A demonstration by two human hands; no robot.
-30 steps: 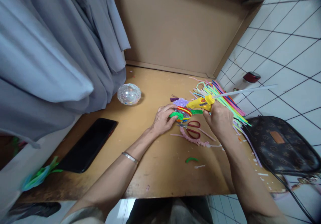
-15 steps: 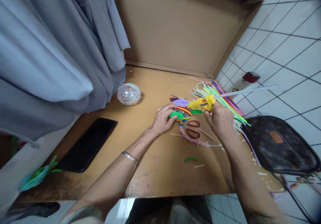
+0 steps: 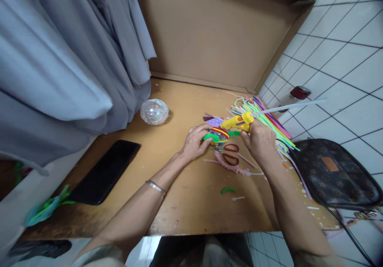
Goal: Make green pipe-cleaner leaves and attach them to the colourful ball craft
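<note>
My left hand point(image 3: 196, 141) is closed on a small round craft piece point(image 3: 222, 134) with red, yellow and blue bands and green fuzzy strips at its sides. In my right hand point(image 3: 261, 135) is a yellow hot glue gun point(image 3: 239, 122), a long clear glue stick point(image 3: 295, 105) poking out of its back. The gun's nozzle is at the upper edge of the craft piece; whether it touches I cannot tell. Just below lie red-handled scissors point(image 3: 231, 158) on a pink ruffled strip point(image 3: 229, 167). A lilac bundle point(image 3: 214, 121) sits behind the piece.
A clear ball point(image 3: 154, 111) rests at the back left, near hanging grey cloth point(image 3: 119, 59). A black phone point(image 3: 104, 171) lies at left. Colourful pipe cleaners point(image 3: 269, 119) and a brown patterned bag point(image 3: 335, 171) are at right. A cardboard panel point(image 3: 221, 36) stands behind.
My right hand and the glue gun have shifted slightly left, the nozzle moving along the top of the craft piece. My left hand holds almost still.
</note>
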